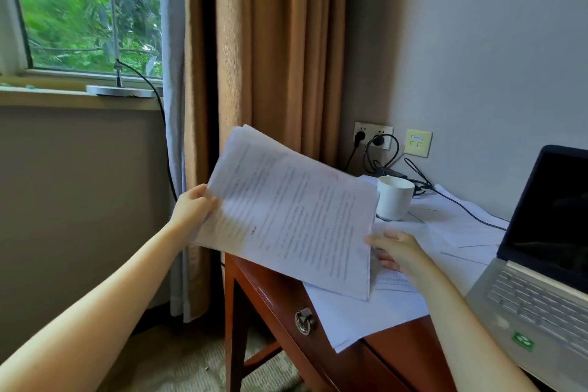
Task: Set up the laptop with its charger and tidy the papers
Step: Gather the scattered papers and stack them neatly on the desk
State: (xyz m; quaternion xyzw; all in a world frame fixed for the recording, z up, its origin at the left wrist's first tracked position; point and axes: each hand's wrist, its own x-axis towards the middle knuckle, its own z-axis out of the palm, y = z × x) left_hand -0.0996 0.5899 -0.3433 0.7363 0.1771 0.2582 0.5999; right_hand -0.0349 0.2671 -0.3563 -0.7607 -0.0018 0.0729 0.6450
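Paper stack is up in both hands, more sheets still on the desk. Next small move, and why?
Probably stand the stack of papers on the desk and tap it square: the left hand and right hand hold it tilted in the air, its sheets fan out at the top corner, and loose sheets lie below it and under the mug.

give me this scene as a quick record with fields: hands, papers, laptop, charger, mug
left hand: grips left edge of paper stack
right hand: holds the stack's right edge
paper stack: lifted, tilted above desk corner
loose sheets: spread on desk, some overhanging its front
mug: white, upright on the sheets
laptop: open, screen dark, desk's right side
charger cable: from wall socket across sheets toward laptop; laptop end hidden
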